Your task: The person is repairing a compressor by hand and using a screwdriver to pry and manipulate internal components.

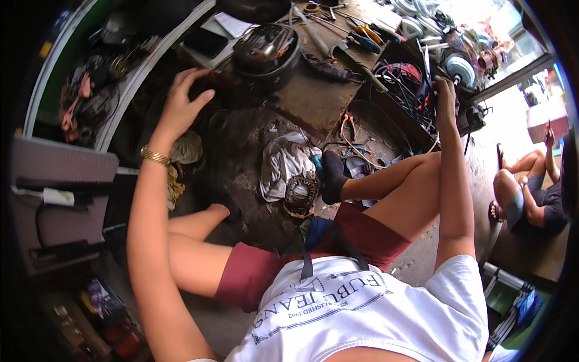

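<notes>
My left hand is raised with thumb and fingers apart and nothing in it. It is nearest to a dark round pot with metal parts in it and a black phone-like slab. My right hand is over the edge of a box of tangled wires; its fingers are foreshortened, so their grip is unclear. Between my feet a ring-shaped motor stator with windings sits on the floor, against a crumpled whitish cloth.
A low wooden board bears a hammer-like tool and several pliers. Orange-handled pliers and loose wires lie by my right foot. A glass-sided cabinet stands at left. Another person sits at far right.
</notes>
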`<control>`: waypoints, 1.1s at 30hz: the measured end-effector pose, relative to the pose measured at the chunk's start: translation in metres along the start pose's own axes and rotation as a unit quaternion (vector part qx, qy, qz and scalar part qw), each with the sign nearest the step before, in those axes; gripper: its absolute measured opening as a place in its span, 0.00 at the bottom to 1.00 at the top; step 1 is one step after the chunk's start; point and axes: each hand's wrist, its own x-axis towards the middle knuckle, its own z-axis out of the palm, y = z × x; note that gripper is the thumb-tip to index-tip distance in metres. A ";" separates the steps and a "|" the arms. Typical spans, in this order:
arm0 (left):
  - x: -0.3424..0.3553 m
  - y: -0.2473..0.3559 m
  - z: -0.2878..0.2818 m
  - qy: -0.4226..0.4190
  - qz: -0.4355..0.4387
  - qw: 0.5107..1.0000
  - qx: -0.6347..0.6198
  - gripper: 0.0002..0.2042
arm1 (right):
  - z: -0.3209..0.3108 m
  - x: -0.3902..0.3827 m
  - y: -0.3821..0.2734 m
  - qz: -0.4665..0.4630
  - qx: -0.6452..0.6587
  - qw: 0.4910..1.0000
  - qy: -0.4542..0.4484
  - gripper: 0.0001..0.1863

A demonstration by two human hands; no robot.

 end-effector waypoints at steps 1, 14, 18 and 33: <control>-0.019 -0.007 -0.013 0.013 -0.012 1.000 -0.004 0.22 | -0.002 0.001 -0.001 0.029 -0.003 0.999 0.015 0.17; -0.168 -0.061 -0.197 0.255 -0.160 0.937 -0.176 0.19 | 0.009 -0.072 -0.206 -0.132 0.042 0.977 -0.164 0.12; -0.218 -0.091 -0.218 0.274 -0.198 0.929 -0.153 0.19 | 0.041 -0.070 -0.206 -0.329 -0.156 0.892 -0.267 0.21; -0.284 -0.060 -0.226 0.361 -0.205 0.896 -0.155 0.17 | 0.036 -0.091 -0.193 -0.212 0.195 0.957 0.023 0.13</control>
